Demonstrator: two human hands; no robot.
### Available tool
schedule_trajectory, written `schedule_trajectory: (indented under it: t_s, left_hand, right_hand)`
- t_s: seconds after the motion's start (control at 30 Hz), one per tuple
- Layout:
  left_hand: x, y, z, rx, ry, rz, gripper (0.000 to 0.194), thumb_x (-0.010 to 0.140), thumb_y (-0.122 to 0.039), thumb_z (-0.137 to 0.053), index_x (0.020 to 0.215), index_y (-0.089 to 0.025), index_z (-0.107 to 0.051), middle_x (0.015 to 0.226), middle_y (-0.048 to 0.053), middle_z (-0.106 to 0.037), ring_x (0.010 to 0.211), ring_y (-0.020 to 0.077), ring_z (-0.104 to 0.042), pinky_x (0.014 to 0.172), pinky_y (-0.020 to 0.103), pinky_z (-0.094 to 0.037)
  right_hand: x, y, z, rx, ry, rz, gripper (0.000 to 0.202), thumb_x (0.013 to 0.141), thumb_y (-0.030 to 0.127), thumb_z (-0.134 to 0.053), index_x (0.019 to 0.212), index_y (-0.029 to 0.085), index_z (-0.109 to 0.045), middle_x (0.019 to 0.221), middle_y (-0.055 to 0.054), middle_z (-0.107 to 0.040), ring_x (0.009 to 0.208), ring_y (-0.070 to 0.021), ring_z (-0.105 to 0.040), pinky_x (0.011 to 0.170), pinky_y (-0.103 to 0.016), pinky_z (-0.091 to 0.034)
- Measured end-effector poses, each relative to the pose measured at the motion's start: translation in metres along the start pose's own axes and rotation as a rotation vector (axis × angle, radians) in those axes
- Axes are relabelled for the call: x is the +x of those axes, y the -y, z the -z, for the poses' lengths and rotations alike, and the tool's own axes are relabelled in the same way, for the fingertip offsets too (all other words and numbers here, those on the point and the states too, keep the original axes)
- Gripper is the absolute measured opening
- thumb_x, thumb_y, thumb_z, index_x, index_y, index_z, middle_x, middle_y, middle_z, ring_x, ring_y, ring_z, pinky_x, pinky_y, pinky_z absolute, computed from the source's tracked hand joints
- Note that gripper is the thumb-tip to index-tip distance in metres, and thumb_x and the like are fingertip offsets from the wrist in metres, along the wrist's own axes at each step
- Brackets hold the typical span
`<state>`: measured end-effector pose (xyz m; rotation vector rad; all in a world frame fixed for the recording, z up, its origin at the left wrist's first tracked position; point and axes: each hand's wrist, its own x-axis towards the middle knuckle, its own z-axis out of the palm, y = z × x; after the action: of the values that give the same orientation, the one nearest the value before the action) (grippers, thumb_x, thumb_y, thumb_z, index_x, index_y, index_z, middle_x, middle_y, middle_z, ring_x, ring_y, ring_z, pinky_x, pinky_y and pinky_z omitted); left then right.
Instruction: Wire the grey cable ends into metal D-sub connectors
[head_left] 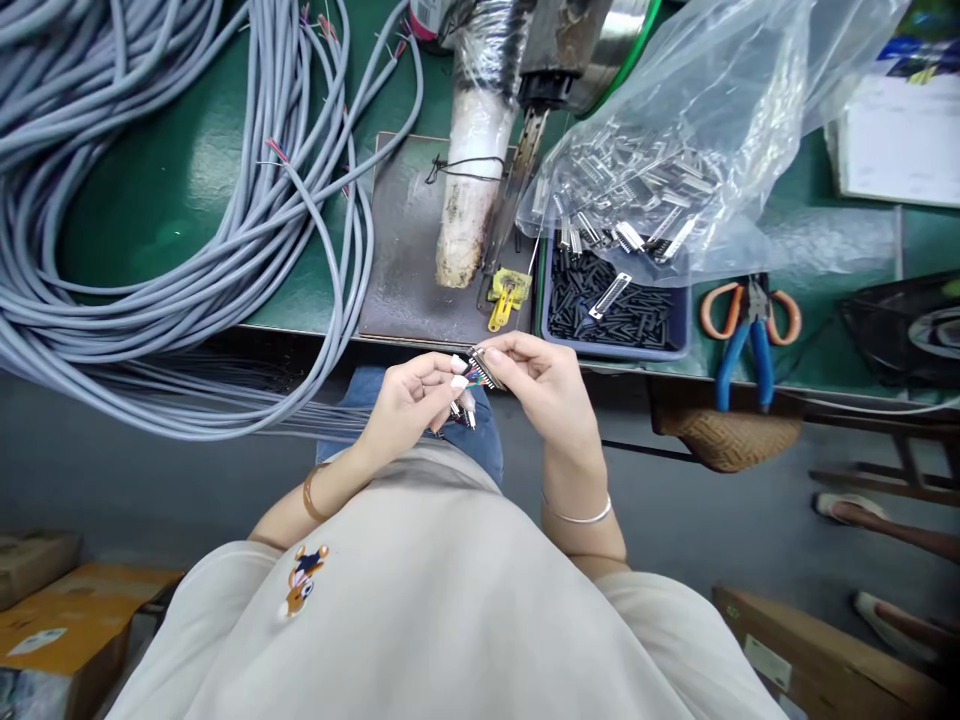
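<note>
My right hand pinches a metal-shelled multi-pin connector between thumb and fingers, just off the bench's front edge. My left hand closes its thumb and fingertips on thin coloured wires against the connector's pin side. Whether each wire is fixed to a pin is too small to tell. Below the left fingers, more connectors hang partly hidden over my lap. Closest on the bench is a yellow clip, on a dark plate beneath a wrapped white cylinder.
Grey cables sprawl over the bench's left and past its edge. A blue bin holds black sleeves and a loose connector, under a clear bag of connectors. Right of it lie two pliers. Cardboard boxes and another person's feet are below.
</note>
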<state>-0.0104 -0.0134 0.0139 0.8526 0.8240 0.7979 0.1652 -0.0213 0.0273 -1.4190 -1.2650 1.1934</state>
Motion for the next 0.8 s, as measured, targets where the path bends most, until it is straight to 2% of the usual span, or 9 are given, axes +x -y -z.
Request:
schedule_trajectory:
  t_s: [0.17,0.5,0.7,0.8]
  left_hand:
    - [0.0003,0.0024,-0.0013,0.018,0.005,-0.005,0.029,0.084,-0.040,-0.075,0.094,-0.014,-0.065,0.067,0.001,-0.072,0.039,0.0031,-0.042,0.038,0.017,-0.026]
    - [-0.0004,-0.0007,-0.0046,0.059,-0.032,0.036,0.031,0.081,-0.040,-0.077,0.092,-0.015,-0.064,0.066,0.000,-0.070,0.039,0.0032,-0.041,0.039,0.019,-0.029]
    - [0.0010,-0.0009,-0.0075,0.043,-0.054,0.046,0.035,0.072,-0.036,-0.086,0.090,-0.016,-0.064,0.061,-0.003,-0.067,0.041,0.0033,-0.043,0.040,0.017,-0.032]
    - [0.0015,0.0002,-0.0064,0.036,-0.046,0.047,0.035,0.074,-0.037,-0.085,0.090,-0.015,-0.064,0.062,-0.003,-0.067,0.040,0.0031,-0.043,0.039,0.017,-0.032]
  right_hand:
    - [0.0010,-0.0006,0.0000,0.015,-0.023,-0.003,0.025,0.087,0.041,-0.071,0.084,0.017,-0.077,0.071,0.000,-0.068,0.058,-0.0080,-0.050,0.056,-0.023,-0.043]
    - [-0.0025,-0.0025,0.0023,-0.168,-0.046,0.062,0.027,0.092,0.040,-0.066,0.085,0.016,-0.078,0.070,0.000,-0.071,0.053,-0.0071,-0.047,0.050,-0.023,-0.034]
    - [-0.0058,0.0022,0.0006,-0.296,-0.091,0.187,0.019,0.093,0.031,-0.065,0.090,0.019,-0.079,0.083,-0.002,-0.078,0.061,-0.0094,-0.059,0.062,-0.024,-0.045]
    - [-0.0058,0.0039,0.0002,-0.303,-0.086,0.194,0.018,0.093,0.031,-0.066,0.090,0.019,-0.079,0.083,-0.002,-0.079,0.059,-0.0089,-0.057,0.060,-0.024,-0.044]
